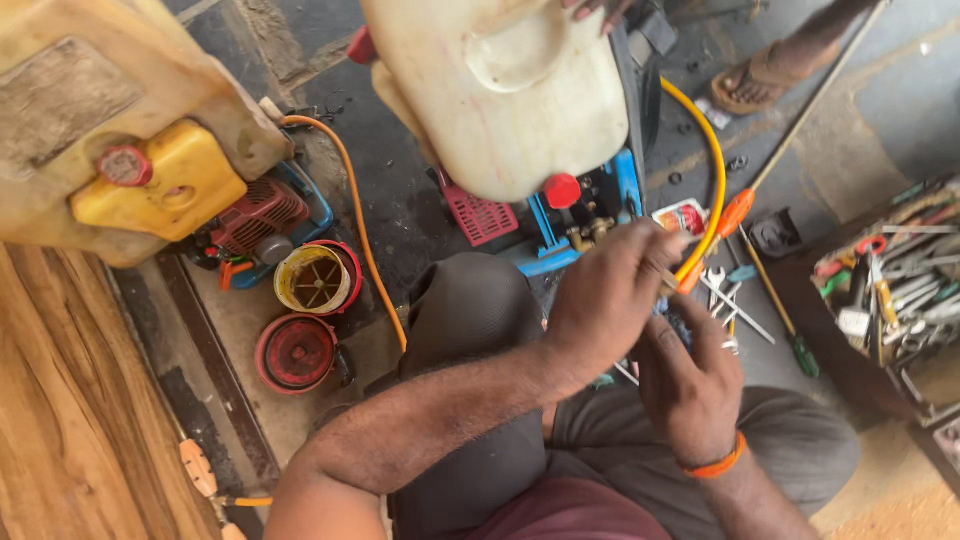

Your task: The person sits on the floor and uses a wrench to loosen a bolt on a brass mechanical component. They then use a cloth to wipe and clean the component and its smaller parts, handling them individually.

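Pretty clearly a small engine repair workshop, the work-on-the-floor kind. Just beyond the left hand [610, 300] sits a backpack sprayer with a white tank [500, 90] on a blue frame [575, 225]. Off to the right of the right hand [690, 385] there's a tray of tools [900, 290], with loose spanners [725, 295] on the grimy concrete floor [400, 200]. Further left sit a small red engine [255, 220] and a red pull-starter cover [297, 352].
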